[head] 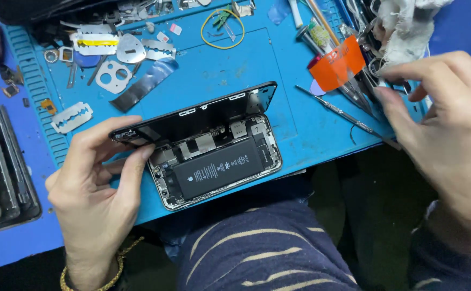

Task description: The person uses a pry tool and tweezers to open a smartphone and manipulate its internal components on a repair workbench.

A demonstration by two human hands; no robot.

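Note:
An opened smartphone (pixel 219 164) lies on a blue repair mat (pixel 262 70), its black battery and inner boards exposed. Its screen panel (pixel 197 113) is swung up along the far long edge, tilted like a lid. My left hand (pixel 98 183) grips the left end of that raised screen between thumb and fingers. My right hand (pixel 445 124) hovers at the right, fingers curled near a cluster of tools and a grey cloth (pixel 407 27); whether it pinches anything cannot be made out.
A thin metal spudger (pixel 343 114) and an orange plastic card (pixel 339 67) lie right of the phone. Razor blades (pixel 71 117), metal picks and a camera bracket (pixel 113 75) litter the mat's far left. A yellow rubber band (pixel 223 29) sits at the top. Stacked phones (pixel 1 161) rest at left.

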